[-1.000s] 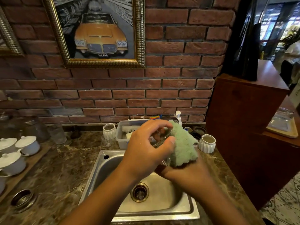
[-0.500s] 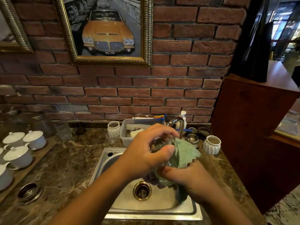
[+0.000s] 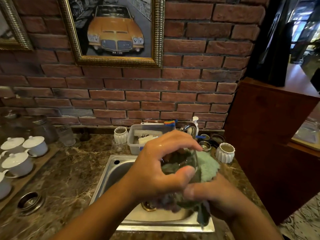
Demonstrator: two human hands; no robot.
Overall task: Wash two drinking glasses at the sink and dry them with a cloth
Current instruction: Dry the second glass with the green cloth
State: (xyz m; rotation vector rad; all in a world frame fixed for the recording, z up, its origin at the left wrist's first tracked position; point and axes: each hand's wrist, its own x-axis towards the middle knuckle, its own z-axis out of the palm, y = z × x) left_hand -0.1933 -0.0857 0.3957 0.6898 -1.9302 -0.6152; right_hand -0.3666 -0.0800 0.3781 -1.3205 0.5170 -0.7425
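A person's left hand [image 3: 161,170], at centre frame, curls thumb and fingers around a clear drinking glass [image 3: 181,163] held above the steel sink [image 3: 114,170]. Just to its right, the right hand [image 3: 220,196] grips a green cloth [image 3: 207,167] pressed against the glass, one end hanging toward the basin. White lidded cups [image 3: 35,146] line the marble counter [image 3: 69,170] at left.

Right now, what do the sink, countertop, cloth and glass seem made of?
The sink: brushed stainless steel, grey metallic sheen. The countertop: polished marble or look-alike stone, dark brown, pale veins, glossy. The cloth: soft pale green fabric, perhaps microfibre, fluffy nap. The glass: clear glass, the cloth shows through it.
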